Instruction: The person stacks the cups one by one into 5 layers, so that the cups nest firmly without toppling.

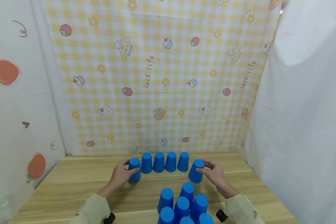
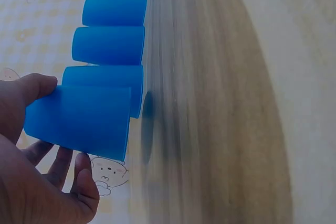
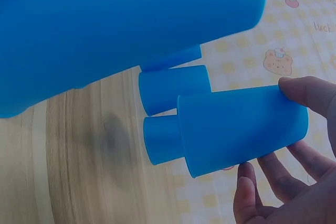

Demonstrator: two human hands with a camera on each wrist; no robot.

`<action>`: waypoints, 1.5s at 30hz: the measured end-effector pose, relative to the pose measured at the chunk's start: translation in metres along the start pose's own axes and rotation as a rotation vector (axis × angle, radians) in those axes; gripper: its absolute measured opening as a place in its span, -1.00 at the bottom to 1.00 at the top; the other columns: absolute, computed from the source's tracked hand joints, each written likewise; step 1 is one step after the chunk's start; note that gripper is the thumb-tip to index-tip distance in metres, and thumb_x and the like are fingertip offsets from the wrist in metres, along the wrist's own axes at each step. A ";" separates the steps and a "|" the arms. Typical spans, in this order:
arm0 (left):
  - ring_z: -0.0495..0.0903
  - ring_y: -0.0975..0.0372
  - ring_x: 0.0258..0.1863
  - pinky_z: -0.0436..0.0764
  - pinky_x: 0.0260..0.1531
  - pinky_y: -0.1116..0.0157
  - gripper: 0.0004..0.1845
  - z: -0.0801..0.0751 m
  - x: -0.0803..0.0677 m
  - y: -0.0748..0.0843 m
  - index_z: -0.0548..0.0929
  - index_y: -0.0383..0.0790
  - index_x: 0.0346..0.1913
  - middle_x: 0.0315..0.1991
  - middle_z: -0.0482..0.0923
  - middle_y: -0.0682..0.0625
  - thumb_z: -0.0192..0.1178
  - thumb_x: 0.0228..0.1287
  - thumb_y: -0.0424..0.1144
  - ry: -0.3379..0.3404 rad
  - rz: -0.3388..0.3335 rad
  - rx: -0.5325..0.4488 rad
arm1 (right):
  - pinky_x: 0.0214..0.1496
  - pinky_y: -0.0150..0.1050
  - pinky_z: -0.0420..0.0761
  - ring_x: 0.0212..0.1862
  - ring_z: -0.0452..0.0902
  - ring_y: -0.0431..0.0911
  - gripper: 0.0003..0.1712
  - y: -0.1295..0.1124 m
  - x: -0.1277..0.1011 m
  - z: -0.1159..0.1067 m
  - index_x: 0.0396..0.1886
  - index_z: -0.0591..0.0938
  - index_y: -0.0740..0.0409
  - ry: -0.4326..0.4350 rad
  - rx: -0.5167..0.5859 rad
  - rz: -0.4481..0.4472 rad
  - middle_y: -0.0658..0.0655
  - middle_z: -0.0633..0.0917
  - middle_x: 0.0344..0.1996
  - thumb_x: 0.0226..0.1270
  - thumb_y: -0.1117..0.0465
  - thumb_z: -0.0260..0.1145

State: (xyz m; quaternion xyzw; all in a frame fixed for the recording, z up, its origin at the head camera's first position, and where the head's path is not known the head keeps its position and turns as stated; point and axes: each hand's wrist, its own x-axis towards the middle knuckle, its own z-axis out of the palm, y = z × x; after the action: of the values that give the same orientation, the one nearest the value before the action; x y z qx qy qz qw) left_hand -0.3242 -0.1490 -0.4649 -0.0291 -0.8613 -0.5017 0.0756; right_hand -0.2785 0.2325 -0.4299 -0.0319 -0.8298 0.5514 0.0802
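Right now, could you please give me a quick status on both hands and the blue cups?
Left hand grips left end cup. Right hand grips tilted right end cup. Four-cup row between; near cluster untouched.

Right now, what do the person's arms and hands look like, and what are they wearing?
Both hands are bare: the left hand and right hand wear no gloves or rings that show. Each forearm has a pale beige long sleeve. A small black device sits at each wrist.
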 end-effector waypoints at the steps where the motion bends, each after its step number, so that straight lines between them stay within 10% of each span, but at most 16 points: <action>1: 0.55 -0.16 0.07 0.60 0.00 -0.06 -0.38 0.000 0.002 -0.001 0.44 -0.42 0.29 0.23 0.45 -0.39 0.37 0.26 -0.18 0.006 -0.002 0.002 | 0.07 0.08 0.58 0.13 0.56 0.10 -0.42 0.000 0.001 0.001 0.19 0.60 0.15 -0.001 -0.001 0.000 0.23 0.64 0.12 0.20 0.06 0.50; 45: 0.42 -0.31 0.22 0.45 0.08 -0.26 -0.37 0.006 0.029 -0.007 0.38 -0.43 0.33 0.23 0.44 -0.43 0.31 0.29 -0.21 0.036 -0.036 0.121 | 0.22 0.31 0.40 0.25 0.47 0.21 -0.36 -0.028 0.023 0.013 0.25 0.58 0.14 -0.024 0.017 -0.046 0.24 0.62 0.16 0.20 0.05 0.50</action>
State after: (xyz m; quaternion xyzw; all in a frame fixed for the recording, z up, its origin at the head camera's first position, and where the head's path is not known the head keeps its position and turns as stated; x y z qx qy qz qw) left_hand -0.3548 -0.1482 -0.4694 0.0001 -0.8889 -0.4504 0.0834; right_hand -0.3022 0.2132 -0.4063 -0.0055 -0.8265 0.5566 0.0834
